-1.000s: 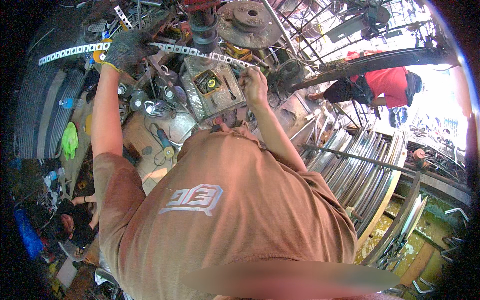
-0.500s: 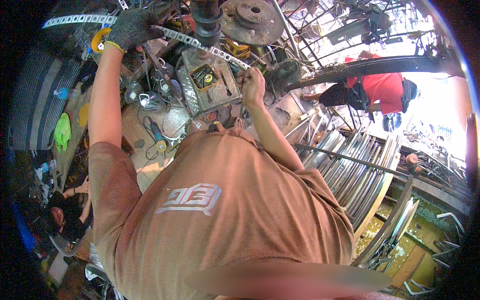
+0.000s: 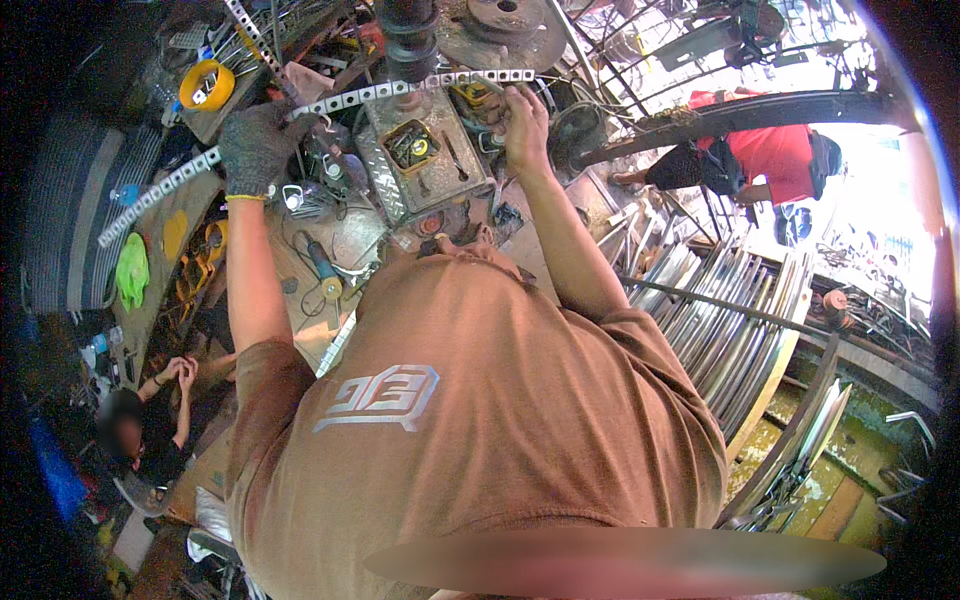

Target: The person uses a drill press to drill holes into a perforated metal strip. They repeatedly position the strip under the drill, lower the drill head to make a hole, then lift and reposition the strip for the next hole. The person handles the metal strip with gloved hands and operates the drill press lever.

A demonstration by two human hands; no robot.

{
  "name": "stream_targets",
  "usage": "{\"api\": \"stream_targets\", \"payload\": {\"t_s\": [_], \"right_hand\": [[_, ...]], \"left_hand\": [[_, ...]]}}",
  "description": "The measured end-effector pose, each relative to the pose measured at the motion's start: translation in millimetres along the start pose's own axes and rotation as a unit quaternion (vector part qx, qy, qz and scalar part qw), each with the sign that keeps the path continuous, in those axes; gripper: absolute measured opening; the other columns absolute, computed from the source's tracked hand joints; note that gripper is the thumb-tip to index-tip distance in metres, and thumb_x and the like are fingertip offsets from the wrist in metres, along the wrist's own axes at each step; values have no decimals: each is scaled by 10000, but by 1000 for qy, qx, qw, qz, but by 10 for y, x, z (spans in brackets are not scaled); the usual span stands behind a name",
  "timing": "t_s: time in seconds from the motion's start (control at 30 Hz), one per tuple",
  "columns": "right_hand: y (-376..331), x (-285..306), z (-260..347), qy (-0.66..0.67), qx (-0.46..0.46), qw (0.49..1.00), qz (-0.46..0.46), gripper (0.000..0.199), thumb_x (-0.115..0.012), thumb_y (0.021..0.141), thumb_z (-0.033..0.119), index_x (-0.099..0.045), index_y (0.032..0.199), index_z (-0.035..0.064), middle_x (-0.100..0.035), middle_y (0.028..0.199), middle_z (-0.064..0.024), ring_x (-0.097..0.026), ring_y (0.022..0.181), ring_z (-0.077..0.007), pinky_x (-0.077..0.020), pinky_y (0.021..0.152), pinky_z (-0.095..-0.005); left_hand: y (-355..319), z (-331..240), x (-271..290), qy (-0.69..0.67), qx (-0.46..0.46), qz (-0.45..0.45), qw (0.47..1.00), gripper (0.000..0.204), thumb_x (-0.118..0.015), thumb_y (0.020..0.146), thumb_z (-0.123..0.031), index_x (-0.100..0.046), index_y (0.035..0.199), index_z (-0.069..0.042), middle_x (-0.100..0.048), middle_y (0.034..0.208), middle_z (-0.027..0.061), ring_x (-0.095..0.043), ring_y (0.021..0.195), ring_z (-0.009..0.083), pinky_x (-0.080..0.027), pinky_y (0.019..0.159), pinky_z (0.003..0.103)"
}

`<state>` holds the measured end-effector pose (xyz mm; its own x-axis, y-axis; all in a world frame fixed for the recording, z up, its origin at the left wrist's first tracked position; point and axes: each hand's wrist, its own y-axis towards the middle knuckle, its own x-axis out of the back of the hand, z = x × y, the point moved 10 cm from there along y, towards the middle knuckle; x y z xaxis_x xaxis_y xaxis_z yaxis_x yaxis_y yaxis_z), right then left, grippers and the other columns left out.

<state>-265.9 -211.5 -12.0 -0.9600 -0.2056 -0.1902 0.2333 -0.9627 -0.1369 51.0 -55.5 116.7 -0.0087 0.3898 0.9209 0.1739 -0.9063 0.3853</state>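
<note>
1. The long, pale metal strip with a row of dark holes (image 3: 365, 95) runs roughly left to right, its long axis passing over the far edge of the dull grey metal machine base (image 3: 462, 178).
2. The left hand in a dark knitted glove with a yellow cuff (image 3: 255, 150) has its grip closed around the strip, beyond the base's left edge; the strip's left end slants down toward the wearer.
3. The bare right hand (image 3: 526, 130), fingers curled, is just below the strip's right end, off the base's far right corner; whether its grip touches or holds anything, I cannot tell.
4. The left hand is on the strip; the right is nearer its right end.
5. A yellow-rimmed square tray (image 3: 391, 155) of small parts sits toward the base's left edge.
</note>
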Motion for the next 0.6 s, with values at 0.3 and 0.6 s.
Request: {"api": "stream_targets", "payload": {"t_s": [0.3,0.6], "right_hand": [[20,-334,502,-85,95,991,41,368,-605,949,258,-556,1207,1,-654,828,-49,-540,663,-94,-418,569,-236],[-177,-621,1047,-243,209,945,59,549,-671,860,413,-597,1149,-49,-678,869,-141,-652,823,-244,-511,763,-366]], "left_hand": [[-843,-81,-489,-127,163,-69,976,423,-698,789,-494,-747,983,-121,-711,805,134,-686,752,316,-526,694,398],[-1206,-233,-1075,-157,235,-8,959,488,-668,813,-509,-697,1076,-99,-704,887,168,-674,772,359,-524,714,435]]}}
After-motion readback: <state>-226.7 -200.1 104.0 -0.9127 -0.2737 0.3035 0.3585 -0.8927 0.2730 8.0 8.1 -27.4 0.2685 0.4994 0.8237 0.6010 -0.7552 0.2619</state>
